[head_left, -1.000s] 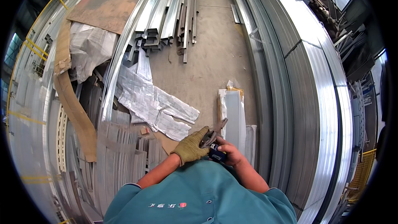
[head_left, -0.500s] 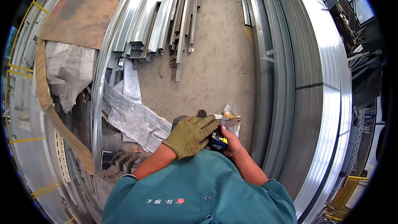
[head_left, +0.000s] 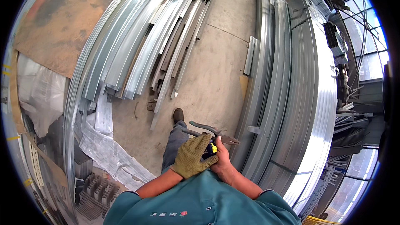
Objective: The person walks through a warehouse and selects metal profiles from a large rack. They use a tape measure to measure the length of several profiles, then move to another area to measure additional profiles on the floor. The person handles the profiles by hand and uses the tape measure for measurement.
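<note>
Now | gloved left hand (head_left: 191,156) over bare right hand (head_left: 222,161) | pliers (head_left: 210,131) gripped

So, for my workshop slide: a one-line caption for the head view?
Gloved left hand and bare right hand hold a pliers-like tool between stacked steel profiles.

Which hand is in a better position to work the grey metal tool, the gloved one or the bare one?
Probably the right hand: bare, it already grips the grey metal tool near its base. The gloved left hand lies over a small yellow and black thing, so it seems occupied.
</note>
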Tool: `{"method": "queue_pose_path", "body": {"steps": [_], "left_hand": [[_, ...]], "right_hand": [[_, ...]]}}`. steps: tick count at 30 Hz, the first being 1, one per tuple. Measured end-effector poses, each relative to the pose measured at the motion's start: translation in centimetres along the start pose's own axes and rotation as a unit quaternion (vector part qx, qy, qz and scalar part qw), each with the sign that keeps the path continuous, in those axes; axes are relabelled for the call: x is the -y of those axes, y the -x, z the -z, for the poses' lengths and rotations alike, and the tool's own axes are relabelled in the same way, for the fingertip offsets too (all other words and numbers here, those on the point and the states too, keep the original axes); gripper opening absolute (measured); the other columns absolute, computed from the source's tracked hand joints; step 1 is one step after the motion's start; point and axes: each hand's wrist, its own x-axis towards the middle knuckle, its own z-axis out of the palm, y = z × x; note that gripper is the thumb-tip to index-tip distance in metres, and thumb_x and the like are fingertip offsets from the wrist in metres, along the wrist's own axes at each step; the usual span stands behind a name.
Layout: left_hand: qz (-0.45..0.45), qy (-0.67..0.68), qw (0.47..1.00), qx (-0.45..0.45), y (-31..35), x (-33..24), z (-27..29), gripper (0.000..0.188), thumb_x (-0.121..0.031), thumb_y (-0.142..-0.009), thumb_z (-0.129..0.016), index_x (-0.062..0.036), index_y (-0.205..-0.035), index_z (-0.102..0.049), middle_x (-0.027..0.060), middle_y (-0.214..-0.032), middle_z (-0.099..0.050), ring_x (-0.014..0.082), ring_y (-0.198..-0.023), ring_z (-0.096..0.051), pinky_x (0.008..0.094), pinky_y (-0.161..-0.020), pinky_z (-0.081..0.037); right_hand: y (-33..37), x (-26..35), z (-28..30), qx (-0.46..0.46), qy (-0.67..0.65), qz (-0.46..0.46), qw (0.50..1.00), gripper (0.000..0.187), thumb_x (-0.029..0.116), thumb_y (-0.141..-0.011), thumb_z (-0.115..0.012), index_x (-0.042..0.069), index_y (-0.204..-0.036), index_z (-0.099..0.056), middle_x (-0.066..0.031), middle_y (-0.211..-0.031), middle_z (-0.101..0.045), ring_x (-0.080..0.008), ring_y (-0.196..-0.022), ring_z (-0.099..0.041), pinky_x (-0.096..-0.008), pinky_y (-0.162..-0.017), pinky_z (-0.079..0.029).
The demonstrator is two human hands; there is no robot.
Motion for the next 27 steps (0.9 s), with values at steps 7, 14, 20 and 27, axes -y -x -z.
{"method": "queue_pose_path", "body": {"steps": [7,14,20,27], "left_hand": [[0.085,0.011,0.994,-0.061,-15.2,4.5,0.5,0.070,-0.040,-0.078,-0.079,0.0004,-0.131,-0.057,0.0194,-0.114,-0.066,0.0355,-0.098,-0.065,0.0445,-0.085,-0.051],[0.294,0.402,0.836,-0.230,-23.4,8.9,-5.5,0.055,-0.015,-0.086,-0.073,0.0031,-0.133,-0.052,0.0163,-0.117,-0.062,0.0264,-0.102,-0.065,0.0357,-0.088,-0.053],[0.320,0.680,0.531,-0.392,-28.0,13.9,-12.2,0.050,-0.035,-0.091,-0.062,-0.0029,-0.130,-0.058,0.0204,-0.114,-0.063,0.0329,-0.101,-0.065,0.0465,-0.094,-0.054],[0.340,0.695,0.426,-0.468,-28.3,28.6,-19.1,0.054,-0.046,-0.099,-0.053,-0.0083,-0.137,-0.053,0.0225,-0.111,-0.064,0.0317,-0.092,-0.067,0.0505,-0.084,-0.056]], "right_hand": [[-11.0,12.3,-8.0,0.037,0.069,-0.063,0.995,0.054,0.051,-0.102,-0.045,0.006,-0.131,-0.054,-0.0137,-0.125,-0.063,-0.0295,-0.115,-0.062,-0.0454,-0.103,-0.049],[-27.1,21.4,-10.2,0.116,0.257,-0.121,0.952,0.046,0.032,-0.101,-0.055,0.000,-0.135,-0.055,-0.0078,-0.118,-0.063,-0.0181,-0.110,-0.059,-0.0334,-0.096,-0.047],[-43.8,29.3,-8.4,0.124,0.557,-0.053,0.819,0.047,0.045,-0.086,-0.074,0.000,-0.098,-0.069,-0.0073,-0.088,-0.070,-0.0157,-0.083,-0.066,-0.0326,-0.076,-0.051],[-67.1,37.1,-5.3,0.033,0.887,0.133,0.442,0.041,0.032,-0.069,-0.066,-0.001,-0.093,-0.065,-0.0243,-0.101,-0.067,-0.0412,-0.095,-0.064,-0.0464,-0.084,-0.052]]}}
